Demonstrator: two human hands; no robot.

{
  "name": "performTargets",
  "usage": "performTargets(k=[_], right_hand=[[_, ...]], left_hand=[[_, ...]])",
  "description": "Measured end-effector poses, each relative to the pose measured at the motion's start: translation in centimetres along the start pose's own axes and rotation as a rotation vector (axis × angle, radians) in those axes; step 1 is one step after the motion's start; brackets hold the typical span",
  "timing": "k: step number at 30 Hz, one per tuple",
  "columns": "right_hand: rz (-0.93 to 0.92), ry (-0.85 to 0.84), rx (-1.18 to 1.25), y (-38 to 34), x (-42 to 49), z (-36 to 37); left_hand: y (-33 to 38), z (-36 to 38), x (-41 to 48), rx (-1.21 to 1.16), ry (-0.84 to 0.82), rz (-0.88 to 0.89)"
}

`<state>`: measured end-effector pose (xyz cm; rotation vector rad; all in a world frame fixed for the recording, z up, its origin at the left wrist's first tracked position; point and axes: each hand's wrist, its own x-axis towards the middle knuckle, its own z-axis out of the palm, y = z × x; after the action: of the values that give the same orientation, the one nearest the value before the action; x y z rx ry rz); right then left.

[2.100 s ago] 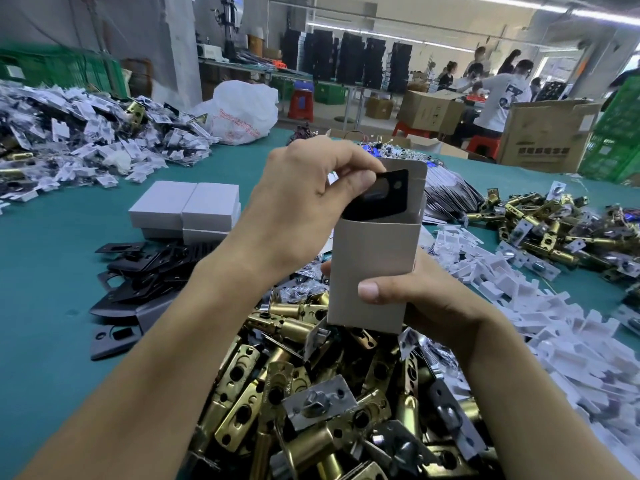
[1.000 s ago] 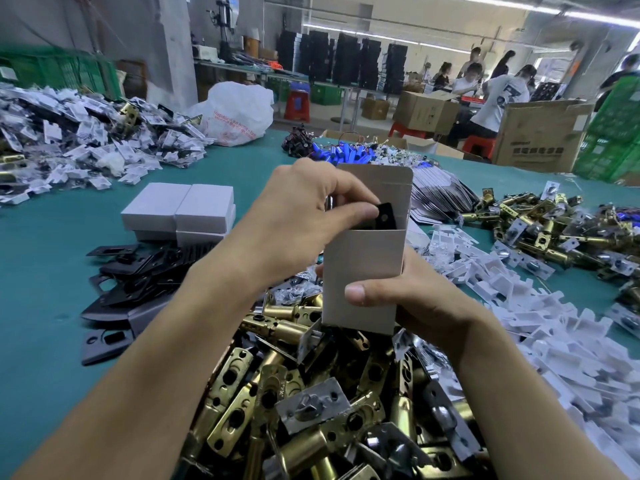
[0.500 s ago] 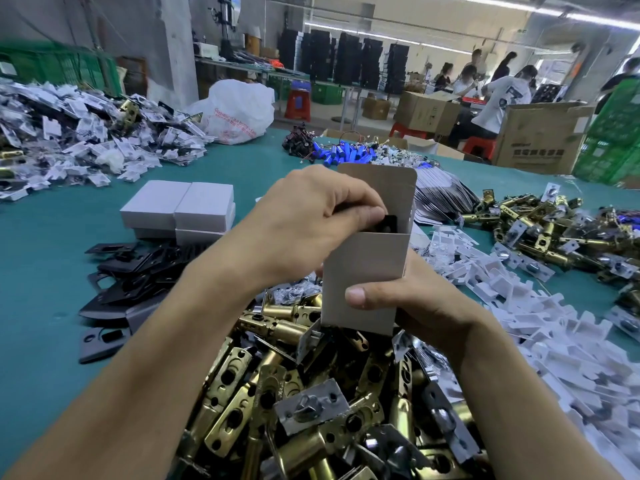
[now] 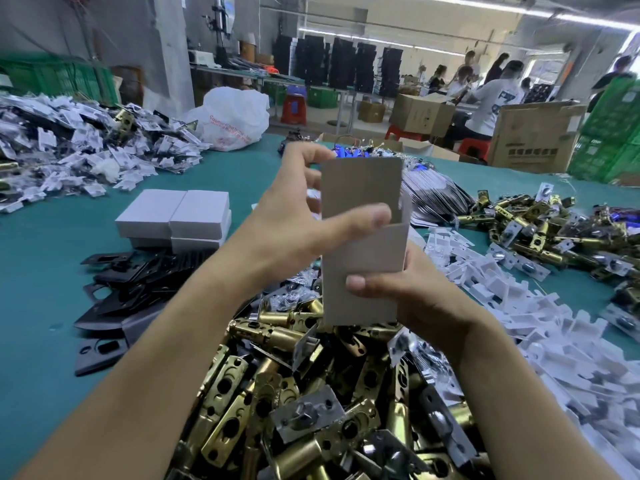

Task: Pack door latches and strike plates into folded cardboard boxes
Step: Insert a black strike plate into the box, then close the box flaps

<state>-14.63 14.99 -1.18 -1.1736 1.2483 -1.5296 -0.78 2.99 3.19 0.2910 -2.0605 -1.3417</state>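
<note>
Over the heap of brass latches (image 4: 311,393), grey cardboard box (image 4: 363,251) upright with top flap raised, right grip (image 4: 415,299) curled round its lower part, left grip (image 4: 294,216) pinching the flap, bare green surface (image 4: 41,289) at left.

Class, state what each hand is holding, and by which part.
The right hand grips the cardboard box round its lower half; the left hand pinches its top flap.

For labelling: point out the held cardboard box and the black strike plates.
cardboard box (image 4: 367,252), head view, front wall.
black strike plates (image 4: 138,289), head view, middle of pile.
</note>
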Motion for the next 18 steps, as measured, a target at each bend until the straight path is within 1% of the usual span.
performTargets(k=[2,4,6,8,11,12,13,14,15,16,17,18], right_hand=[[-0.055,0.045,0.041,-0.1,0.1,0.0],[-0.108,0.084,0.044,-0.3,0.2,0.1],[-0.133,0.120,0.034,-0.7,0.2,0.1],[-0.130,0.152,0.095,-1.0,0.3,-0.2],[-0.070,0.228,0.225,-1.8,0.1,-1.4],[-0.035,0.295,0.197,-1.9,0.1,-1.9],[0.012,0.395,0.103,-1.9,0.0,-2.4],[0.069,0.509,-0.065,-1.6,-0.1,-3.1],[0.121,0.609,-0.296,-1.2,-0.2,-3.7],[0.160,0.662,-0.571,-0.7,-0.3,-4.4],[0.205,0.656,-0.818,-0.2,-0.5,-4.9],[0.270,0.617,-1.005,0.3,-0.7,-5.2]], left_hand=[[-0.9,0.4,-0.2,-0.158,-0.152,-0.108],[-1.3,0.7,-0.2,-0.201,-0.207,-0.157],[-1.6,1.0,0.0,-0.258,-0.209,-0.163],[-1.7,1.3,0.1,-0.354,-0.190,-0.231],[-1.9,1.6,0.3,-0.421,-0.094,-0.284],[-2.0,1.6,0.3,-0.433,-0.048,-0.286],[-2.0,1.7,0.4,-0.446,-0.005,-0.293],[-2.1,1.7,0.5,-0.459,0.033,-0.299],[-2.3,1.8,0.6,-0.473,0.061,-0.306],[-2.4,1.8,0.6,-0.488,0.080,-0.311],[-2.6,1.8,0.7,-0.501,0.096,-0.316],[-2.7,1.8,0.7,-0.509,0.112,-0.315]])
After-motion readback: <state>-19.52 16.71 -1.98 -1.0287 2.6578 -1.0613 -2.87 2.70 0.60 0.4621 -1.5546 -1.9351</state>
